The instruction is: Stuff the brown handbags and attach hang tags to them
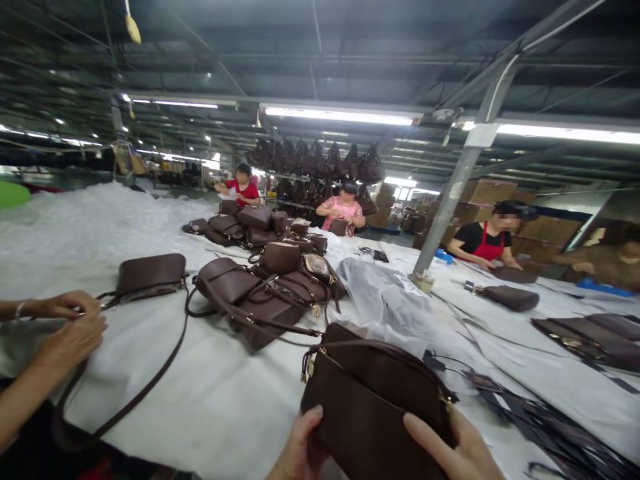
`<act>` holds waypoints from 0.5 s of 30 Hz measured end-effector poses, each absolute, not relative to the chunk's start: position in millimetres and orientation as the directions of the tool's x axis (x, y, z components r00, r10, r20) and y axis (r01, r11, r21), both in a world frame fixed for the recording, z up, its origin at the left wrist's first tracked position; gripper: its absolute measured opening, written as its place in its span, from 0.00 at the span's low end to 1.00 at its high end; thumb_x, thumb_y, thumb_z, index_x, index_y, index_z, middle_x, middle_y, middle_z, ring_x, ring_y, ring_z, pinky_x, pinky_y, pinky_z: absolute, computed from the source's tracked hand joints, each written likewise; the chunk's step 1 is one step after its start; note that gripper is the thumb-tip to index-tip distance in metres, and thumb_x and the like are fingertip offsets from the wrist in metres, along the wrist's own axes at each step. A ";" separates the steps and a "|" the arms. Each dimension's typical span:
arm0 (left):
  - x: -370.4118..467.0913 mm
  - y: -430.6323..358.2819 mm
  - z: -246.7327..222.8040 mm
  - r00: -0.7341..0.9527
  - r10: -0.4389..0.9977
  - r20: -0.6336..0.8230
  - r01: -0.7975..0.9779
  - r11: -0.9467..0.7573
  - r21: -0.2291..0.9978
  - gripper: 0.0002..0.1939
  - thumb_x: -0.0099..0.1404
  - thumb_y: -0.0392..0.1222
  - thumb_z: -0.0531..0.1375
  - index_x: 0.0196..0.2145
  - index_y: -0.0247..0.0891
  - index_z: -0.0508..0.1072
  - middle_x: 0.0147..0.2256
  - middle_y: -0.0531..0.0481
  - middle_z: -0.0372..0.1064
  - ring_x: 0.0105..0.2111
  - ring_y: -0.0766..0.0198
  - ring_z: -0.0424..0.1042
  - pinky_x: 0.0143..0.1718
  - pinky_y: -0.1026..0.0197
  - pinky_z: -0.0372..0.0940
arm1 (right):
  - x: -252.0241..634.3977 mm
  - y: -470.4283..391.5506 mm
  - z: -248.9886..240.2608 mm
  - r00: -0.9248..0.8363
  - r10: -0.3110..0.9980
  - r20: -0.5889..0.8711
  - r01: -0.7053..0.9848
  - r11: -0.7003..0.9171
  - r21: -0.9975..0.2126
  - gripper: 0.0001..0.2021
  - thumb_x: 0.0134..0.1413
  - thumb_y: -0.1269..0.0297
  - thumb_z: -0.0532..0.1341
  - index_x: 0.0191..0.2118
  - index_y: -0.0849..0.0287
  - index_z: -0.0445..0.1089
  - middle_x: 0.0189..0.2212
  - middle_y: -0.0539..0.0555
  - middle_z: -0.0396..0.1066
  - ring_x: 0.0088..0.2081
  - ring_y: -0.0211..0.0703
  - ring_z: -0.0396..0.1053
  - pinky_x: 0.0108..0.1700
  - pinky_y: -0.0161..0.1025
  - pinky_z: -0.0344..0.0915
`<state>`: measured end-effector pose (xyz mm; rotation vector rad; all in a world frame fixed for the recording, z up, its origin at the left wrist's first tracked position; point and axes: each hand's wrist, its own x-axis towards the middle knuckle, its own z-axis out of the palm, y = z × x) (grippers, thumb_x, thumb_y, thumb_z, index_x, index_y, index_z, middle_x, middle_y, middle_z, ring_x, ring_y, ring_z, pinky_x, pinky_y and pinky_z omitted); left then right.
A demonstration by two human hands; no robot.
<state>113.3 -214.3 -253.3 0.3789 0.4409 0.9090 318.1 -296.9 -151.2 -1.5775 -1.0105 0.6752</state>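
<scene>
A dark brown handbag (pixel 370 400) with gold-coloured fittings is held up close in front of me, tilted, above the white-covered table. My left hand (pixel 303 443) grips its lower left side, thumb on the front panel. On the right side my right hand (pixel 453 443) clasps it, thumb across the front and the other fingers mostly hidden behind. A strap arches over the bag's top and runs off to the left. Just beyond lies a heap of similar brown bags (pixel 270 287), straps tangled.
At left, a co-worker's hands (pixel 75 327) handle the strap of another brown bag (pixel 153 275). Clear plastic wrapping (pixel 385 293) lies beside a metal post (pixel 450 200). Black tags (pixel 545 427) spread along the right. Other people work across the white table (pixel 200 413).
</scene>
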 end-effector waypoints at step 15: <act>7.6 -66.5 -136.2 0.226 0.956 -0.188 -0.716 0.294 0.633 0.17 0.56 0.22 0.53 0.42 0.30 0.73 0.27 0.47 0.75 0.26 0.65 0.76 0.29 0.65 0.71 | 387.4 -330.7 -192.6 0.511 0.841 0.178 0.414 -0.059 -0.908 0.20 0.33 0.50 0.70 0.35 0.57 0.79 0.32 0.55 0.80 0.35 0.51 0.77 0.38 0.37 0.74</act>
